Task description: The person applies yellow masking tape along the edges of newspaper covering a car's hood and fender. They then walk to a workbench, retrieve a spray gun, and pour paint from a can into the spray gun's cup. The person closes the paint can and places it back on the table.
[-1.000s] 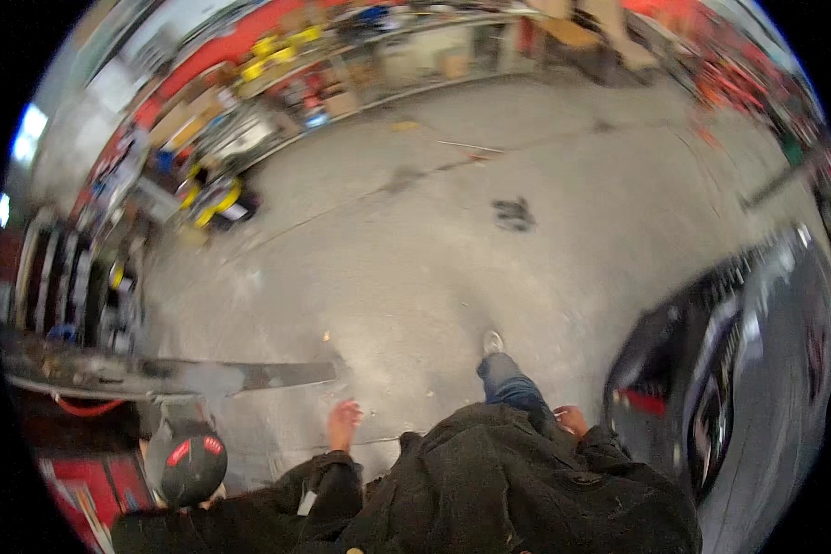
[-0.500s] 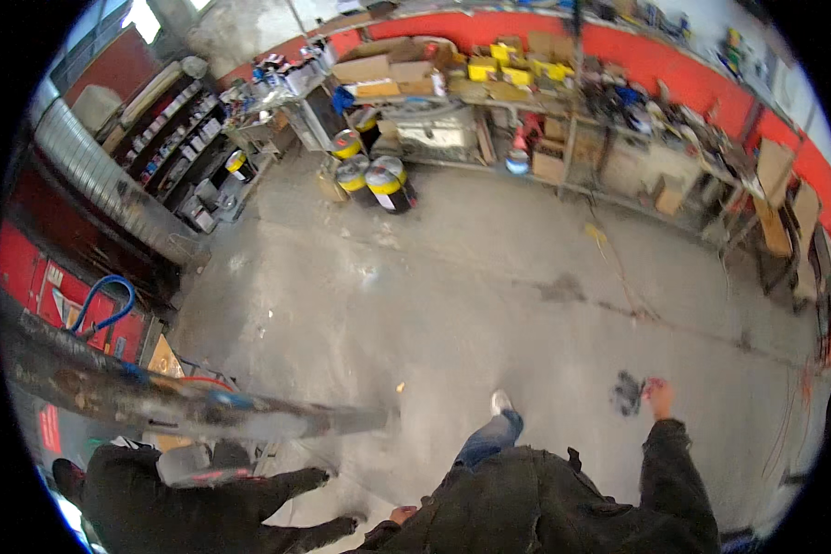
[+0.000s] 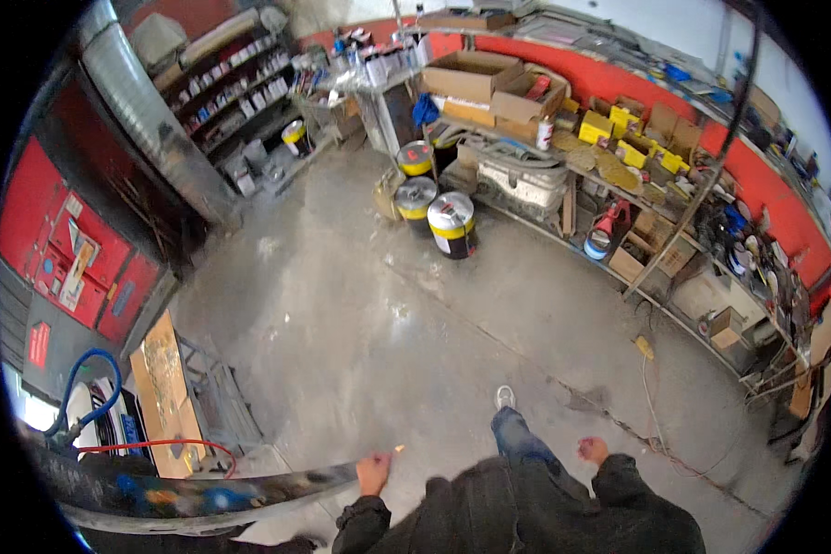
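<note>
My left hand [image 3: 373, 473] is low in the view, fingers a little apart, and I see nothing in it. It is beside the near end of a dark, paint-stained bar [image 3: 203, 494] that reaches in from the left; whether the two touch, I cannot tell. My right hand [image 3: 593, 451] hangs over the concrete floor with its fingers loosely bent and apart, holding nothing visible. Between the hands, a shoe [image 3: 505, 397] and a blue trouser leg [image 3: 524, 439] of mine show in mid-step.
Yellow-and-black buckets [image 3: 452, 226] stand by a cluttered workbench [image 3: 609, 171] along the red wall. A yellow-ended cord [image 3: 644, 347] lies on the floor at right. At left are a red cabinet [image 3: 74, 249], a cardboard sheet [image 3: 164, 392] and a red hose [image 3: 180, 443].
My view has swung left and closer to the buckets. My left hand has come up beside the bar's end; my right hand is lower and nearer my body. A dark blurred patch beside it has gone from view.
</note>
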{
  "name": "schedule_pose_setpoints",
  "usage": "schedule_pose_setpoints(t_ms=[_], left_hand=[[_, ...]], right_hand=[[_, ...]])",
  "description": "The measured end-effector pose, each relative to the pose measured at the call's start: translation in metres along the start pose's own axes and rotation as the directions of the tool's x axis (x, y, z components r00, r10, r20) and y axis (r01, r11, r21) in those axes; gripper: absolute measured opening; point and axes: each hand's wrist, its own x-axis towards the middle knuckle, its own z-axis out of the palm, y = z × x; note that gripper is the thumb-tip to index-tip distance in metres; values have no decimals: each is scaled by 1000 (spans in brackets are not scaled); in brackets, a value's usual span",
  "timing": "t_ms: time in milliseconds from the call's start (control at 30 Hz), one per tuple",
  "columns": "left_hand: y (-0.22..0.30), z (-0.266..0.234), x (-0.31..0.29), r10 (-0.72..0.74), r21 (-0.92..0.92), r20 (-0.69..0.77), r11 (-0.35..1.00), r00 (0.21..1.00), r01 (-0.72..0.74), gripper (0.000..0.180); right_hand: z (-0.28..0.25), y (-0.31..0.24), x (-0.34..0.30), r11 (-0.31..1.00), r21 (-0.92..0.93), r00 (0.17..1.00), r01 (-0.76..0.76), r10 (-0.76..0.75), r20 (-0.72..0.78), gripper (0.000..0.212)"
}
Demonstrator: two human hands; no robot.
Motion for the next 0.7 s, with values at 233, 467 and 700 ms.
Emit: schedule_pose_setpoints(t_ms=[233, 467, 700], left_hand=[[-67, 48, 16, -677, 272, 99, 723, 729, 635, 19], [-101, 96, 89, -622, -149, 45, 769, 782, 621, 14], [-93, 69, 299, -666, -201, 86, 717, 741, 667, 13]], right_hand=[[-24, -197, 186, 993, -85, 994, -84, 79, -70, 25], [86, -430, 349, 880, -411, 971, 239, -205, 126, 25], [267, -575, 442, 887, -337, 926, 314, -208, 315, 27]])
